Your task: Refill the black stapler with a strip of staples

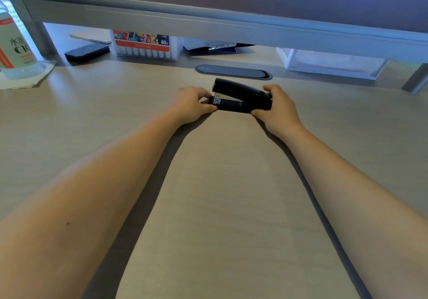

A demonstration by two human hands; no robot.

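One black plastic stapler lies on the desk between two hands: left hand pinches its front end, right hand clasps its rear. Beyond the left hand, one clear marker box holds white-capped pens.

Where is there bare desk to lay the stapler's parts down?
Bare desk runs between the forearms, below the stapler, and left of the left hand toward the bottle. It is crowded under the shelf: marker box, clear tray.
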